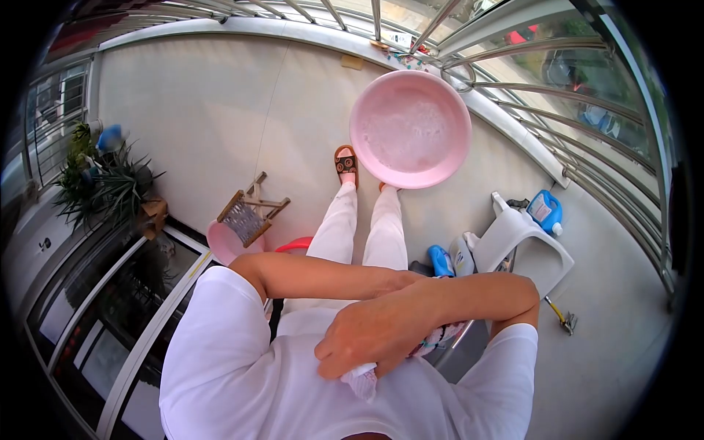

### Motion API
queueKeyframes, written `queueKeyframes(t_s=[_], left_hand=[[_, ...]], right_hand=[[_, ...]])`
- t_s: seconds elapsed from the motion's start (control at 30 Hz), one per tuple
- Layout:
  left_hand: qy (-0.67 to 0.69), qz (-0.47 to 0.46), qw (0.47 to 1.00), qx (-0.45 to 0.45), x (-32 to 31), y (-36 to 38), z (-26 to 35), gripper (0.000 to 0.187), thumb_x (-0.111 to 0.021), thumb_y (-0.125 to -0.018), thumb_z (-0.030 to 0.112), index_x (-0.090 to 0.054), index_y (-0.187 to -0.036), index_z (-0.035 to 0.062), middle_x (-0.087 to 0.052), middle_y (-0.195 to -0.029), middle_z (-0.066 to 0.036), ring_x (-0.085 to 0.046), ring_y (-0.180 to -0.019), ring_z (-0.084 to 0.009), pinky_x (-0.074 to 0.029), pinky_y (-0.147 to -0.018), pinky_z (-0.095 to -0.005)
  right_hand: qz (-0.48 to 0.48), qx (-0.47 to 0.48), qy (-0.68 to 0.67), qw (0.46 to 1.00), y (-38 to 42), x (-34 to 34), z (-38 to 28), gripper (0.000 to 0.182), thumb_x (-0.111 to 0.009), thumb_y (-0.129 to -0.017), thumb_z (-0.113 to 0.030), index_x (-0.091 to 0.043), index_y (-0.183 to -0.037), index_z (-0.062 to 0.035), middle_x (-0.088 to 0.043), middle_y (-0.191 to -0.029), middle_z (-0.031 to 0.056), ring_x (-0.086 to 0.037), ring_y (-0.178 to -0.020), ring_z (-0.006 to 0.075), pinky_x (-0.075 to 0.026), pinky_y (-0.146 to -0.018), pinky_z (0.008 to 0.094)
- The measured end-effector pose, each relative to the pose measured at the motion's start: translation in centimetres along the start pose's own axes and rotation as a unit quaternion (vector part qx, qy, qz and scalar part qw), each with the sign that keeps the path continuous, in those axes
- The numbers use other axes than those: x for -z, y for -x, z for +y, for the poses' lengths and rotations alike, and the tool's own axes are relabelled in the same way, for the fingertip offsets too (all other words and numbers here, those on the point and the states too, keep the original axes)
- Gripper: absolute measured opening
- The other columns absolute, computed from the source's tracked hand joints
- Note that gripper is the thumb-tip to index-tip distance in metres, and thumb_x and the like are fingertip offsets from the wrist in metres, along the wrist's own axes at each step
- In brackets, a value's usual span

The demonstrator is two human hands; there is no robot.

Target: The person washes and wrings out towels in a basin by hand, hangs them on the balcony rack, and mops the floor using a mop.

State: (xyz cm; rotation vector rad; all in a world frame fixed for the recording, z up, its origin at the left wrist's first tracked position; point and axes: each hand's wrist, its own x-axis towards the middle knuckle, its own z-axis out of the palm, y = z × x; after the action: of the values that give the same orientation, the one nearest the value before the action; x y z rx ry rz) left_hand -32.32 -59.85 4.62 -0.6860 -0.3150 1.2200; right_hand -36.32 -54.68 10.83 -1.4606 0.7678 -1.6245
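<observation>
Both arms cross in front of my white shirt. My right hand [364, 334] is closed, with a pale pinkish cloth [361, 383] poking out below its fingers. The left forearm reaches to the right beneath the right one, so only the back edge of my left hand [405, 281] shows and its fingers are hidden. A patterned fabric [438, 339] peeks out under the right forearm. Beyond my feet, a large pink basin [456, 158] holds cloudy, sudsy water on the floor.
Left of my legs are a small folding stool [246, 220], a pink bucket [226, 246] and a red rim [295, 243]. To the right stand a white plastic stool [506, 227], a blue jug [545, 210] and a blue bottle [440, 260]. Metal railings [587, 139] border the floor; plants [110, 183] stand left.
</observation>
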Motion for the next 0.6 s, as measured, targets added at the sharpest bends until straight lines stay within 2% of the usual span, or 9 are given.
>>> queueKeyframes(t_s=[0.1,0.17,0.2,0.27,0.33,0.4,0.43,0.53,0.6], left_hand=[[0.028,0.026,0.995,-0.088,0.2,-0.6,0.2,0.034,-0.058,-0.082,0.029,-0.056,-0.103,0.0025,-0.062,-0.097,-0.006,-0.059,-0.090,-0.0182,-0.048,-0.078,-0.0322],[0.019,0.075,0.970,-0.229,0.9,-0.7,0.9,0.035,-0.061,-0.080,0.029,-0.056,-0.103,0.0029,-0.062,-0.096,-0.007,-0.059,-0.091,-0.0190,-0.048,-0.077,-0.0327],[0.003,0.101,0.945,-0.311,1.4,-0.6,1.6,0.035,-0.062,-0.078,0.028,-0.056,-0.103,0.0032,-0.062,-0.096,-0.009,-0.059,-0.092,-0.0195,-0.049,-0.077,-0.0331],[0.061,0.120,0.911,-0.391,3.0,0.2,3.0,0.031,-0.059,-0.079,0.023,-0.055,-0.103,0.0036,-0.060,-0.097,-0.011,-0.059,-0.089,-0.0226,-0.049,-0.077,-0.0359],[0.063,0.098,0.858,-0.500,2.9,1.2,3.8,0.038,-0.056,-0.081,0.021,-0.048,-0.114,0.0032,-0.058,-0.104,-0.013,-0.058,-0.093,-0.0262,-0.049,-0.078,-0.0394],[0.078,0.059,0.843,-0.529,2.7,1.8,4.7,0.040,-0.057,-0.082,0.021,-0.045,-0.116,0.0039,-0.057,-0.105,-0.015,-0.057,-0.094,-0.0284,-0.049,-0.079,-0.0403],[0.102,0.050,0.847,-0.519,2.3,2.2,4.9,0.042,-0.062,-0.081,0.022,-0.045,-0.113,0.0032,-0.058,-0.100,-0.015,-0.058,-0.089,-0.0260,-0.049,-0.078,-0.0402],[0.093,0.107,0.791,-0.595,0.2,2.6,5.2,0.037,-0.061,-0.081,0.019,-0.047,-0.111,0.0026,-0.058,-0.101,-0.016,-0.057,-0.090,-0.0263,-0.048,-0.079,-0.0397],[0.023,0.117,0.762,-0.637,-1.0,3.0,5.8,0.025,-0.058,-0.083,0.021,-0.050,-0.100,0.0052,-0.058,-0.095,-0.013,-0.057,-0.089,-0.0275,-0.048,-0.079,-0.0394]], right_hand=[[-0.018,-0.051,0.104,0.993,0.8,-0.5,-0.3,0.021,-0.062,-0.065,-0.006,-0.044,-0.076,-0.0030,-0.045,-0.072,0.0087,-0.052,-0.066,0.0247,-0.040,-0.054,0.0365],[-0.029,-0.116,0.230,0.966,2.0,0.2,-1.7,0.018,-0.060,-0.065,-0.007,-0.044,-0.072,-0.0048,-0.043,-0.069,0.0074,-0.051,-0.065,0.0224,-0.040,-0.052,0.0352],[0.004,-0.124,0.286,0.950,2.8,0.2,-2.6,0.018,-0.061,-0.064,-0.007,-0.044,-0.071,-0.0056,-0.043,-0.069,0.0064,-0.051,-0.064,0.0215,-0.040,-0.052,0.0339],[0.068,-0.140,0.394,0.906,4.2,0.3,-4.0,0.019,-0.061,-0.063,-0.008,-0.043,-0.067,-0.0073,-0.041,-0.068,0.0046,-0.049,-0.062,0.0197,-0.040,-0.051,0.0313],[0.173,-0.114,0.447,0.870,5.1,0.0,-3.9,0.021,-0.063,-0.063,-0.007,-0.042,-0.063,-0.0072,-0.043,-0.064,0.0049,-0.049,-0.061,0.0204,-0.040,-0.049,0.0316],[0.288,-0.090,0.495,0.815,6.0,-0.1,-3.5,0.024,-0.065,-0.062,-0.005,-0.041,-0.060,-0.0071,-0.045,-0.063,0.0052,-0.050,-0.060,0.0207,-0.040,-0.048,0.0315],[0.349,-0.073,0.514,0.780,6.4,0.0,-3.2,0.025,-0.065,-0.062,-0.004,-0.040,-0.060,-0.0070,-0.046,-0.064,0.0054,-0.049,-0.060,0.0205,-0.041,-0.048,0.0313],[0.510,-0.061,0.504,0.694,7.9,-0.6,-2.8,0.026,-0.066,-0.067,-0.001,-0.041,-0.065,-0.0055,-0.051,-0.068,0.0072,-0.053,-0.062,0.0208,-0.046,-0.052,0.0316],[0.620,-0.048,0.472,0.625,8.4,-1.4,-1.8,0.025,-0.065,-0.072,-0.001,-0.040,-0.068,-0.0051,-0.049,-0.068,0.0066,-0.053,-0.062,0.0195,-0.047,-0.054,0.0316]])
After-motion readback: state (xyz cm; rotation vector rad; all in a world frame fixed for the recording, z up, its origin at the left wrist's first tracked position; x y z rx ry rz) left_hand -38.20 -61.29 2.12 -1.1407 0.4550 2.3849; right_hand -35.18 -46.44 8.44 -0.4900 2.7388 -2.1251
